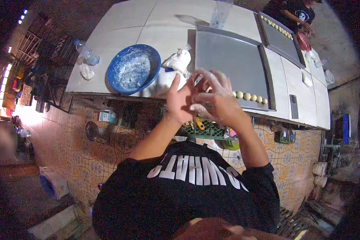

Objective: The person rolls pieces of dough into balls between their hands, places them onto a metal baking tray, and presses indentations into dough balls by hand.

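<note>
Pressing together over the near edge of the white counter, the left hand and the floured right hand meet palm to palm, fingers loosely spread; whether anything lies between them I cannot tell. Just right of the hands, a row of small dough balls sits on the near rim of a metal tray, while a floury blue bowl stands to the left and a white bag lies just beyond the hands

Whatever lies between the flour-dusted right hand and the left hand is hidden by the palms pressed together. The second person in dark clothing is cut off by the top edge. A blurred patch covers something at the left rim.
</note>
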Demonstrator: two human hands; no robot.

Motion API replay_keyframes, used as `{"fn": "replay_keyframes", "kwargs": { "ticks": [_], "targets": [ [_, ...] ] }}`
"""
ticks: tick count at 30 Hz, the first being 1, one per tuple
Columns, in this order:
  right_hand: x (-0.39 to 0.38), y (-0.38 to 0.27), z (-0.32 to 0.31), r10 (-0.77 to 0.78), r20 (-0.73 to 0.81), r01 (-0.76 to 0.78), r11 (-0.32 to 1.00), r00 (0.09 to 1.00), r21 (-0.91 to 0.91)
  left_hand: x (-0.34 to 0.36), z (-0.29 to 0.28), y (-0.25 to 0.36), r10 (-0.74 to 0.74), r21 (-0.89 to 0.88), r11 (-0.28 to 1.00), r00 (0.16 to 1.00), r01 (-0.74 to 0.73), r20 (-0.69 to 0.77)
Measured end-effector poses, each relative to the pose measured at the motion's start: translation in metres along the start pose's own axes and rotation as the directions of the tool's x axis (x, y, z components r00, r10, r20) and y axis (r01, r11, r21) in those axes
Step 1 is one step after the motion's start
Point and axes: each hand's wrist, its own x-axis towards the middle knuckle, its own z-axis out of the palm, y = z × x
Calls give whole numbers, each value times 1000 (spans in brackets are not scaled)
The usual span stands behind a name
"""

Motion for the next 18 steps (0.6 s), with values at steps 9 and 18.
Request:
{"fn": "replay_keyframes", "kwargs": {
  "ticks": [9, 18],
  "targets": [
    [1, -1, 3, 39, -5, -39, 999, 999, 14, 1, -25, 2, -46, -78, 995, 987, 58, 153],
    [-1, 4, 5, -25, 21, 23, 998, 999, 63, -3, 23, -10, 37, 70, 997, 999, -35, -31]
  ]
}}
